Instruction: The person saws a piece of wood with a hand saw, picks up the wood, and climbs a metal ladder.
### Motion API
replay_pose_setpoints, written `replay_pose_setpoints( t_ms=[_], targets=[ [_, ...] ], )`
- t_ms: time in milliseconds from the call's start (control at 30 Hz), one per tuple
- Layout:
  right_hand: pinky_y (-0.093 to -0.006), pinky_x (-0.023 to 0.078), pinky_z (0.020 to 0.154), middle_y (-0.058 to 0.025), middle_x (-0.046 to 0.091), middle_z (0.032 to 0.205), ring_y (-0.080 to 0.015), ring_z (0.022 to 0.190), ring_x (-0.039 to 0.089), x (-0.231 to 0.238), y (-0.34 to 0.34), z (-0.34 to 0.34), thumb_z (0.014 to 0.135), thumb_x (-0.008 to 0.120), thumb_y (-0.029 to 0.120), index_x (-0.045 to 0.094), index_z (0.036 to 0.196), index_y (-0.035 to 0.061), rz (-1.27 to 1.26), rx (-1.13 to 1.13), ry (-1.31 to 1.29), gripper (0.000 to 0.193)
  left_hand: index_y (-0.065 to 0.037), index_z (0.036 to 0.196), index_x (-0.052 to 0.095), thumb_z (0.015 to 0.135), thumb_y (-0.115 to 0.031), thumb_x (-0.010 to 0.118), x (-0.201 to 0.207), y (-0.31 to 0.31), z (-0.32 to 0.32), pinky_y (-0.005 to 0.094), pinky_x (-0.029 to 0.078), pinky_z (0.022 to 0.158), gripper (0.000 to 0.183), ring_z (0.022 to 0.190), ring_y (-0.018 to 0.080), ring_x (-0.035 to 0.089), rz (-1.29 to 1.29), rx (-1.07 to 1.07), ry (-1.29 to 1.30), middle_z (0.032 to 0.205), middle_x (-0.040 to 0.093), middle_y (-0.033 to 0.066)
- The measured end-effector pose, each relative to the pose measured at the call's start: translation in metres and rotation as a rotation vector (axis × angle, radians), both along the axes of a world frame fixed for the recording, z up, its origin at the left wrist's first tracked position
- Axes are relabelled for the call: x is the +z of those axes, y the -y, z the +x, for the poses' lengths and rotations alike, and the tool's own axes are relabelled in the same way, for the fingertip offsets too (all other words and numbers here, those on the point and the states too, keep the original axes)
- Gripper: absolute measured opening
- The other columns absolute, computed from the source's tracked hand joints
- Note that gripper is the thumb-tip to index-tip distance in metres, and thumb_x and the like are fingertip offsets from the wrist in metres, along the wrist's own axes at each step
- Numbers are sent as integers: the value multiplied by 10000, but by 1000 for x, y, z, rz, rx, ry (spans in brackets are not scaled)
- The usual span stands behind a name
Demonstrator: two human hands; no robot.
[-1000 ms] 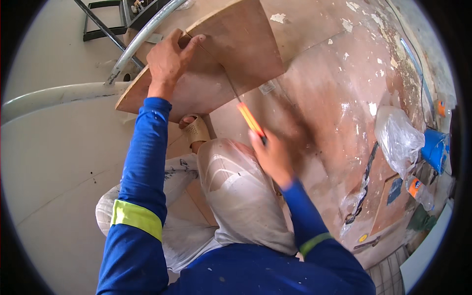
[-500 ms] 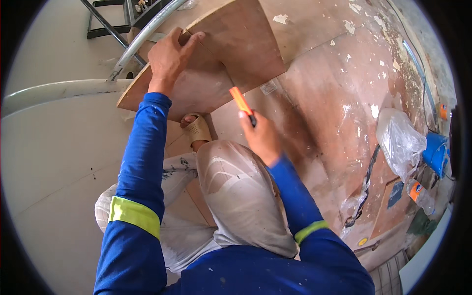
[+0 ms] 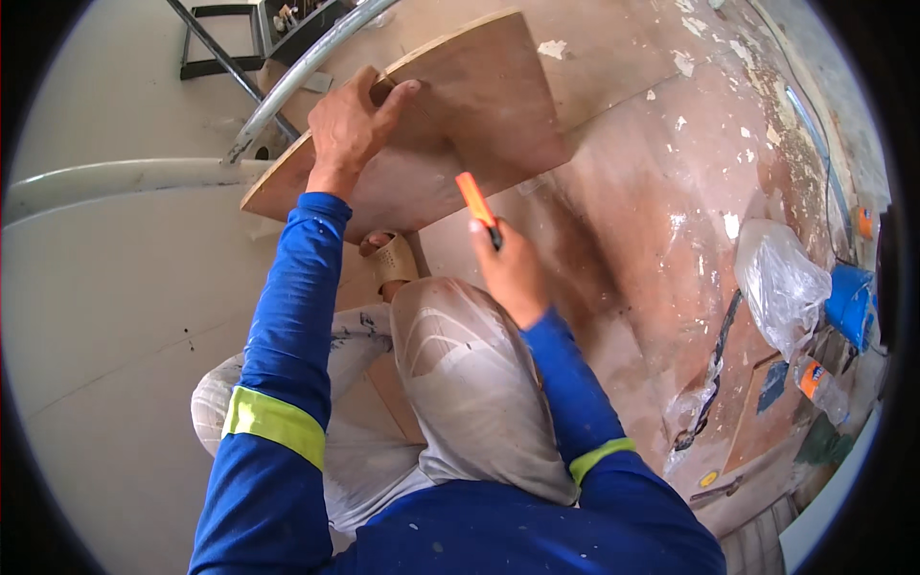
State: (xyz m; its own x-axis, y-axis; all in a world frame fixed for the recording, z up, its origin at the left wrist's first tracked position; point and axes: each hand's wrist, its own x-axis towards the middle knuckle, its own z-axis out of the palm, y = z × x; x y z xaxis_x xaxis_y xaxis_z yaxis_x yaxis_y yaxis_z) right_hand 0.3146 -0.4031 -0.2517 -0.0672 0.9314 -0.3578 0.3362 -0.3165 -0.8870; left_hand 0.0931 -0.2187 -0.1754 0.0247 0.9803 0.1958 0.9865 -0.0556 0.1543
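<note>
A brown plywood panel (image 3: 479, 105) stands tilted on the paint-spattered wooden floor (image 3: 652, 220) in front of me. My left hand (image 3: 350, 125) grips its upper left edge, fingers spread over the face. My right hand (image 3: 508, 268) holds an orange utility knife (image 3: 476, 203), its tip pointing up toward the panel's lower edge, close to it but apart. My bent knee in white trousers (image 3: 460, 374) is just below the right hand, and my sandalled foot (image 3: 391, 261) rests under the panel.
A white curved wall or hull surface (image 3: 115, 316) fills the left. A metal tube (image 3: 297, 77) and dark frame (image 3: 220, 62) lie at the top left. A clear plastic bag (image 3: 781, 283), blue container (image 3: 853, 302) and small bottles sit at the right edge.
My right hand with the orange knife has moved up and left, from the floor to near the panel's lower edge. The left hand kept its grip on the panel.
</note>
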Motion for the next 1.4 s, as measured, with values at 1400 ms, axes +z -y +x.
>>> replay_pose_setpoints(
  t_ms=[1400],
  targets=[
    [-460,524,702,-252,702,890,-423,777,691,-32,-28,3,1100,608,430,684,1039,7,-32,52,0,435,-72,988,736,954,-771,628,-5,-10,-3,529,555,788,709,882,446,740,-41,0,15,857,774,172]
  ],
)
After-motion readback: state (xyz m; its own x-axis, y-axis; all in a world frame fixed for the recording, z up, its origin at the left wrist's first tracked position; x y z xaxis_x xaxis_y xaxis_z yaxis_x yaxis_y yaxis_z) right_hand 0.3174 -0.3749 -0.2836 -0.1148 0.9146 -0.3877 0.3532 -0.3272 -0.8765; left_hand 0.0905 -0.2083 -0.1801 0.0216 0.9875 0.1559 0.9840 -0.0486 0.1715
